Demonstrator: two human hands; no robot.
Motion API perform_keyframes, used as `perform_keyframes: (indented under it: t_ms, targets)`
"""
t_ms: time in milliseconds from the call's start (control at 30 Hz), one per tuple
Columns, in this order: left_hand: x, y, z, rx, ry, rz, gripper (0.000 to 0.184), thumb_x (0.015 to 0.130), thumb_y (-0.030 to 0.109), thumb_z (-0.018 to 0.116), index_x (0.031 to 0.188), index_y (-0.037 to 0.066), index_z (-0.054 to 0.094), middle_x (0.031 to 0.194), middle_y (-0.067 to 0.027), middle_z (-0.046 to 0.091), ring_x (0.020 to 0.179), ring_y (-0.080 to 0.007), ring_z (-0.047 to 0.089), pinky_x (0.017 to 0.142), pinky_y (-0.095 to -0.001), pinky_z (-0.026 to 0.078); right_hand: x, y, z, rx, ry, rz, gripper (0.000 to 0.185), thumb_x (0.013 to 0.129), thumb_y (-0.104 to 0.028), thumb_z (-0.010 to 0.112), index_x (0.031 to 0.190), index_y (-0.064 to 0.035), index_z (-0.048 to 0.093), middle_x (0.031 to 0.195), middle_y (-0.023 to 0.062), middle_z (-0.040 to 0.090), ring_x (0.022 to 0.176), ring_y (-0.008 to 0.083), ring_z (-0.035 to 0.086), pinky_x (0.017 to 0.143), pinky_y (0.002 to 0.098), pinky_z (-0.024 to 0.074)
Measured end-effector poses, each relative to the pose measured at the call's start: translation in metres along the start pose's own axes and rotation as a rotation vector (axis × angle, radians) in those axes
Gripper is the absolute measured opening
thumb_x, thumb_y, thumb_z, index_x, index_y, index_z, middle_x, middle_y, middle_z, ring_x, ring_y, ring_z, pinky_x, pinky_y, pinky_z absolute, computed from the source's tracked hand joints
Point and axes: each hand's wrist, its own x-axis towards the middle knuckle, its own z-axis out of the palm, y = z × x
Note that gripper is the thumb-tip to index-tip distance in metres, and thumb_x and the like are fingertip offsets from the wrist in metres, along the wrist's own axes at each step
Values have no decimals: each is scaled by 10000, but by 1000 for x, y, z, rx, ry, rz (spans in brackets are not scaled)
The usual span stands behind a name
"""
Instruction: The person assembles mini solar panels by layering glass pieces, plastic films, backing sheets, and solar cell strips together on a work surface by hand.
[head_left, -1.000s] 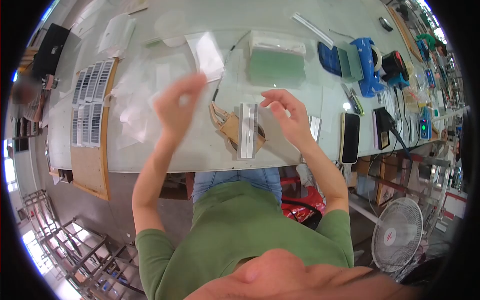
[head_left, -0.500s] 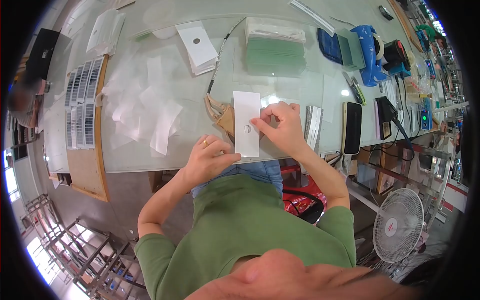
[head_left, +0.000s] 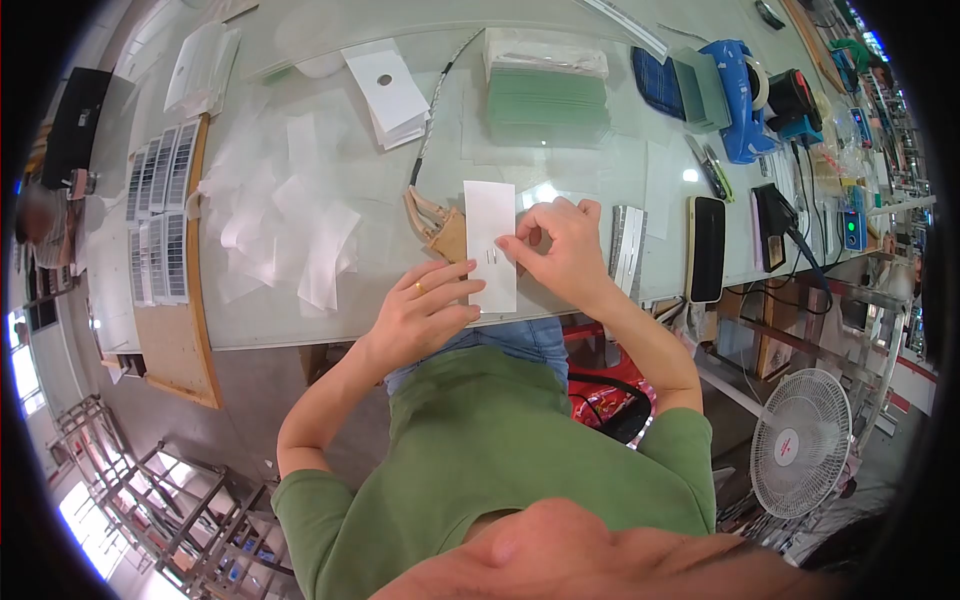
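White card (head_left: 489,225) partly covers the tan pad (head_left: 452,238); green stack (head_left: 547,108) beyond.

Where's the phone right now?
In the head view, the phone lies near the front edge of the table, right of the right hand and silver strip.

A white card (head_left: 490,215) now hides the silver strip, and the left hand (head_left: 418,302) has dropped to the card's eight o'clock side.

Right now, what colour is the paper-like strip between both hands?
The strip is white with small dark marks, seen in the head view.
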Motion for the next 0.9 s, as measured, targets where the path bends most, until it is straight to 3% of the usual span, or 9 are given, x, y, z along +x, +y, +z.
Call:
perform_keyframes:
  t_ms: [200,300,367,533,600,700,733,800,900]
  targets:
    - [11,7,4,175,-90,38,155,760,111,717,874,99,611,1154,-79,663,1162,-259,622,969,-439,513,-3,-5,-1,-113,113,-100,326,736,-373,838,823,-174,595,737,-49,558,680,166,515,755,372,272]
    - [12,3,8,213,-26,72,166,743,89,701,884,84,614,1138,-105,670,1134,-262,636,946,-439,527,-14,-27,-20,-72,-64,-390,457,678,-533,832,870,-176,620,808,-45,588,761,177,527,779,393,280]
    - [16,1,5,128,29,78,204,716,73,691,906,73,618,1103,-98,676,1081,-262,656,918,-442,541,-30,-38,-18,-321,-86,-524,443,697,-543,801,891,-184,629,845,-55,597,803,160,540,797,399,280]
    - [46,-6,-15,-128,62,24,281,686,111,701,953,56,632,1011,-98,667,905,-284,654,863,-425,543,-23,-40,-23,-830,209,-829,182,803,-329,683,882,-179,617,822,-65,584,789,120,538,767,393,275]
    - [72,-6,-45,-557,-101,-157,308,703,169,706,977,51,628,997,-118,660,900,-286,643,828,-395,538,-7,-58,-51,-586,319,-667,112,770,-214,708,839,-173,630,794,-73,597,786,104,549,771,379,260]
    - [76,-10,-42,-1418,-304,-675,461,1012,415,410,1132,22,619,1134,-66,647,960,-198,624,863,-320,490,17,-70,-93,-12,-5,-146,142,761,-131,780,838,-117,661,756,-49,633,758,110,578,807,361,313]
    - [68,-14,-34,-1630,-310,-664,650,1055,522,231,1235,10,588,1184,-33,630,992,-163,614,905,-320,476,22,-59,-93,311,-98,82,142,793,-145,780,847,-92,660,777,-41,647,763,92,578,796,326,360]
    - [63,-9,-29,-1647,-296,-801,667,1048,542,230,1263,14,576,1185,-38,633,1002,-156,613,907,-326,479,26,-31,-81,781,-243,386,181,854,-167,777,880,-30,661,846,-17,675,809,45,570,728,215,448]
    - [57,1,-29,-1638,-262,-969,658,1043,544,265,1319,22,557,1194,-46,633,1010,-134,609,868,-328,498,22,-16,-61,870,-260,517,133,852,-124,754,887,-44,654,846,-13,661,817,56,579,774,224,431]
